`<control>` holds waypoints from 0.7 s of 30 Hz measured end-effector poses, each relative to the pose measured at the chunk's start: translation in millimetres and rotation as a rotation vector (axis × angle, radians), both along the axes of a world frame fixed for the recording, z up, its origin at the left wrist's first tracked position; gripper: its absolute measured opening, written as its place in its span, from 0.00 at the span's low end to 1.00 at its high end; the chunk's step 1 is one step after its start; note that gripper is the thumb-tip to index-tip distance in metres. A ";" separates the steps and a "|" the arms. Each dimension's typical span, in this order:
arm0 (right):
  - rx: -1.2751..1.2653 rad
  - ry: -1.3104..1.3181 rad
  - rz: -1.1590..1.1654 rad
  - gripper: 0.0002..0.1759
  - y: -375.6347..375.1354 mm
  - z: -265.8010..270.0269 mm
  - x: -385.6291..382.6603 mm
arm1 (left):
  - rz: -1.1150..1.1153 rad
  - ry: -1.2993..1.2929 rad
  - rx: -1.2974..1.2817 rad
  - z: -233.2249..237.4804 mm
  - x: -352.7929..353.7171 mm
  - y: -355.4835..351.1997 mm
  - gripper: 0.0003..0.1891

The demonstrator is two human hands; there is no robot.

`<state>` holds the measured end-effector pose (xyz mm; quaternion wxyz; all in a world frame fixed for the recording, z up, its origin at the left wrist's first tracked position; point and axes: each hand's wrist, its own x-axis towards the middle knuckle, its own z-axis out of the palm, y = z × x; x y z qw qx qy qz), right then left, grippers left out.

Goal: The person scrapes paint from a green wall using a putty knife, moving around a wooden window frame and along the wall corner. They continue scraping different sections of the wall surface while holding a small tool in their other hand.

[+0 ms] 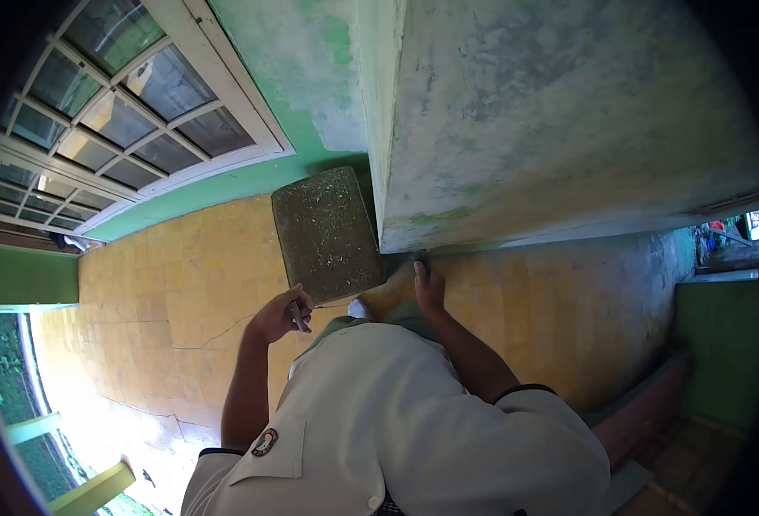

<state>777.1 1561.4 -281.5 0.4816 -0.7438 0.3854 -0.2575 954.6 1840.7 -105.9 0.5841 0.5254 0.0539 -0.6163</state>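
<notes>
Bends low over a yellow tiled floor (182, 292), in a pale short-sleeved shirt (414, 421) with a round badge (265, 441) on the left sleeve. Holds a thin grey rod (298, 318) in the left hand (281, 316), with the fingers curled tight around it and one short end poking out below the knuckles; too small to tell what kind of tool. Keeps that hand just beside the near edge of a dark green mat (328, 232), close to it but with contact not clear. Reaches with the right hand (429, 288) to the foot of a pale, weathered pillar (551, 129), with the fingertips pressed down at the corner where pillar meets floor. Cannot tell whether that hand pinches anything: only a small dark patch at the fingertips, too blurred to read. Places the mat flat on the tiles, one side against the pillar base and the far end toward a green-painted wall (311, 69). Shows a white-framed window (130, 112) with many panes beyond the mat at the upper left, and a thin crack (216, 335) across the tiles near the left forearm.
</notes>
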 end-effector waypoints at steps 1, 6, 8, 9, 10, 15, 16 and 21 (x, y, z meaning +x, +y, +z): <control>-0.069 -0.022 -0.028 0.30 3.6 -2.0 1.0 | -0.005 -0.003 0.002 1.6 3.3 1.5 0.22; -0.111 -0.243 -0.084 0.29 -24.5 27.6 62.4 | -0.015 0.019 -0.004 -2.8 12.1 10.3 0.22; -0.109 -0.301 -0.069 0.29 -24.2 28.1 63.2 | -0.034 0.029 -0.018 -6.2 14.3 11.6 0.22; 0.006 -0.235 -0.090 0.28 -19.1 28.3 53.6 | -0.037 0.039 -0.016 -7.7 12.4 14.2 0.22; 0.119 -0.168 -0.116 0.27 -13.1 28.6 42.1 | -0.038 0.043 -0.009 -8.9 11.5 17.2 0.23; -0.104 0.068 -0.076 0.27 4.0 -1.1 27.9 | -0.020 0.059 -0.024 -10.2 11.8 20.9 0.23; -0.146 0.069 -0.072 0.28 0.8 -1.7 37.6 | -0.012 0.060 -0.021 -9.0 11.4 21.2 0.23; 0.174 -0.139 -0.062 0.30 -8.2 27.9 59.6 | -0.027 0.061 -0.015 -14.0 11.2 28.7 0.23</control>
